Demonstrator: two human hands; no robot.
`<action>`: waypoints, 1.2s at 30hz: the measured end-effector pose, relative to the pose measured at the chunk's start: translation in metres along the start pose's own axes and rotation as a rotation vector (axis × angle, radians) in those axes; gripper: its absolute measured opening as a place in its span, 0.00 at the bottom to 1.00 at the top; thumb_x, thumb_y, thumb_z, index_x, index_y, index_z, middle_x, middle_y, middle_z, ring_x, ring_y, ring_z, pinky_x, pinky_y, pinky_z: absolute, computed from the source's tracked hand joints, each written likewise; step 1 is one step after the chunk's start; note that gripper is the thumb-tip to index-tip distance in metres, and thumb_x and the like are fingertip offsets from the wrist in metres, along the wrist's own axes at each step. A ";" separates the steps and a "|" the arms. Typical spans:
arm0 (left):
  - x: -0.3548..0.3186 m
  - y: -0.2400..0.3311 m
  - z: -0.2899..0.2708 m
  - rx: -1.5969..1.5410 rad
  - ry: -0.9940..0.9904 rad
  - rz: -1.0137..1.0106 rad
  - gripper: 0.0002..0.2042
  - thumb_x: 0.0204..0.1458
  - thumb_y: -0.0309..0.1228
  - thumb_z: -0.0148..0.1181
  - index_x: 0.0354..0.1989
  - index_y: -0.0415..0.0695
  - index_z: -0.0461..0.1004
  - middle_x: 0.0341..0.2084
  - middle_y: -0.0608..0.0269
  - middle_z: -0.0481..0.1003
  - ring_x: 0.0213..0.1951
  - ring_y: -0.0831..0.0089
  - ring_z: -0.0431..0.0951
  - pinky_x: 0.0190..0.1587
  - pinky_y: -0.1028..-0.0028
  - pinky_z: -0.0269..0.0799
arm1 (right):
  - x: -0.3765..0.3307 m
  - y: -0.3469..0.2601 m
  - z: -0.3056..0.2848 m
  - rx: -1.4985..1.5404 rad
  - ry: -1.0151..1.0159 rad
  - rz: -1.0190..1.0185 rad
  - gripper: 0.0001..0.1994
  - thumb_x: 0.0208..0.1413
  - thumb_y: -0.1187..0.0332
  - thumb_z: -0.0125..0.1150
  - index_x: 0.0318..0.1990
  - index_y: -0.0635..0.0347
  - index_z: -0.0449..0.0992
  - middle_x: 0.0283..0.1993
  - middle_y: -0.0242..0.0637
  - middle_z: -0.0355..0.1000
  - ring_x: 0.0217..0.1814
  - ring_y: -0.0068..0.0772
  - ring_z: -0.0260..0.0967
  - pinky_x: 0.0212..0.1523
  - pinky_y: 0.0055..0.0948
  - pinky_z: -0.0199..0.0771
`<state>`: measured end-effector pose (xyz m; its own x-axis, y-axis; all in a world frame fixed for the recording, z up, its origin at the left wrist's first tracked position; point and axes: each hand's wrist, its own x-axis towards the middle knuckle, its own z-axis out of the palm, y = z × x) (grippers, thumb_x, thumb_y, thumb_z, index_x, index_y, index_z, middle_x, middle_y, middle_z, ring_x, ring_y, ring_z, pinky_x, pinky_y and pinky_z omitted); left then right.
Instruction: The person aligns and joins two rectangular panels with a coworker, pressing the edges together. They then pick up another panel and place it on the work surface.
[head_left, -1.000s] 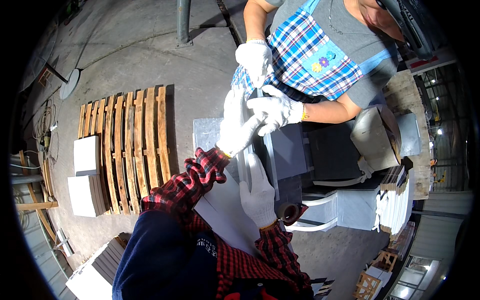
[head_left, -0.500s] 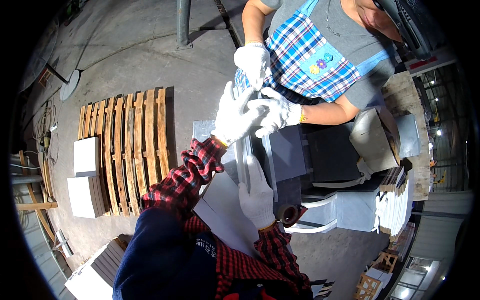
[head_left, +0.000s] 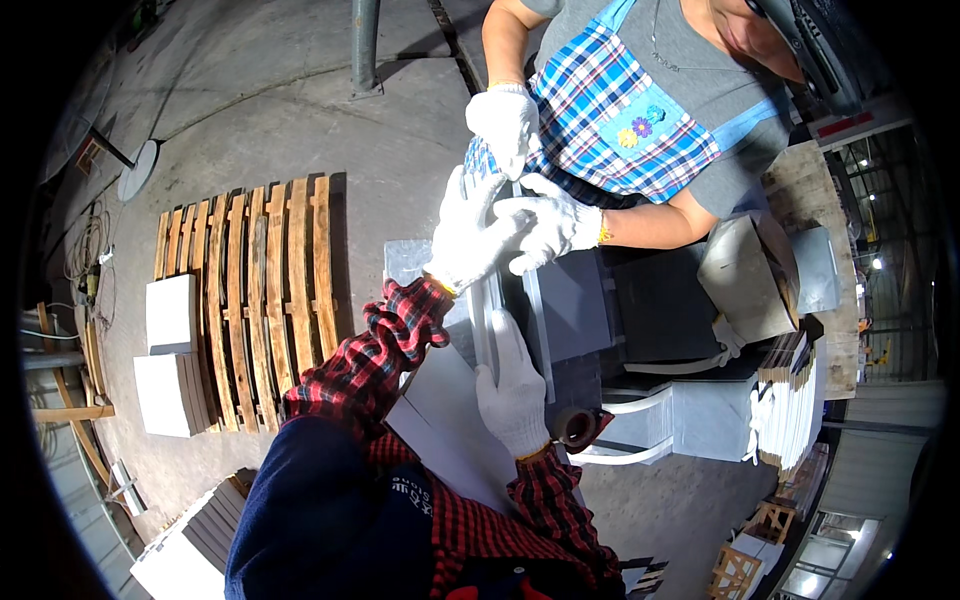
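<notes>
Pale grey, the long, narrow strip (head_left: 483,325) runs lengthwise between person and co-worker, under the white-gloved left hand (head_left: 468,238) and beside the right hand (head_left: 514,392); I cannot tell whether either grip closes. 2 co-worker's hands (head_left: 558,224) crowd its far end. A brown tape roll (head_left: 562,424) sits near the right hand.

Above and left of the brown tape roll (head_left: 577,428), a gloved left hand (head_left: 468,242) covers part of a pale strip (head_left: 483,325), its grip impossible to make out where it meets a co-worker's gloved hand (head_left: 558,225). Immediately left of the roll, the gloved right hand (head_left: 514,392) conceals its own palm. Well above the roll, the frame's top crops the co-worker's head (head_left: 755,32) and a metal post (head_left: 365,48); far to its lower left, a stack of white slabs (head_left: 190,545) runs out of frame.
</notes>
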<state>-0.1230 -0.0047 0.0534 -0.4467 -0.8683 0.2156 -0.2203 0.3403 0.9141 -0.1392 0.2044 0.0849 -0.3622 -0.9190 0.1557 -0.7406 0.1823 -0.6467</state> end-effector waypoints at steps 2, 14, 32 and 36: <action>-0.001 -0.002 0.002 0.023 0.016 0.010 0.34 0.50 0.51 0.63 0.65 0.48 0.67 0.66 0.27 0.54 0.65 0.36 0.63 0.65 0.55 0.63 | 0.000 0.000 0.000 -0.001 0.002 -0.005 0.32 0.53 0.78 0.53 0.69 0.64 0.58 0.67 0.60 0.61 0.64 0.62 0.65 0.60 0.43 0.72; -0.009 -0.011 0.011 -0.017 0.066 0.005 0.46 0.50 0.49 0.65 0.71 0.37 0.50 0.66 0.31 0.52 0.66 0.40 0.60 0.65 0.56 0.62 | -0.001 0.001 0.001 -0.009 0.005 -0.015 0.31 0.54 0.78 0.52 0.69 0.66 0.58 0.68 0.61 0.60 0.64 0.63 0.65 0.60 0.43 0.72; -0.008 -0.014 0.013 -0.079 0.069 0.015 0.47 0.48 0.49 0.67 0.70 0.35 0.51 0.65 0.33 0.53 0.66 0.42 0.60 0.65 0.57 0.62 | -0.001 0.000 0.001 -0.030 0.005 -0.019 0.31 0.54 0.77 0.52 0.68 0.66 0.58 0.68 0.58 0.61 0.62 0.61 0.68 0.57 0.43 0.74; -0.008 -0.011 0.011 -0.100 0.054 0.000 0.47 0.48 0.49 0.66 0.70 0.36 0.51 0.65 0.33 0.53 0.65 0.41 0.61 0.65 0.57 0.62 | -0.001 0.003 0.002 -0.044 0.016 -0.037 0.31 0.54 0.77 0.52 0.68 0.66 0.58 0.68 0.58 0.60 0.61 0.60 0.68 0.56 0.43 0.75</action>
<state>-0.1266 0.0025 0.0380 -0.3987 -0.8874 0.2315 -0.1313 0.3051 0.9432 -0.1400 0.2052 0.0817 -0.3430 -0.9198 0.1909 -0.7778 0.1641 -0.6068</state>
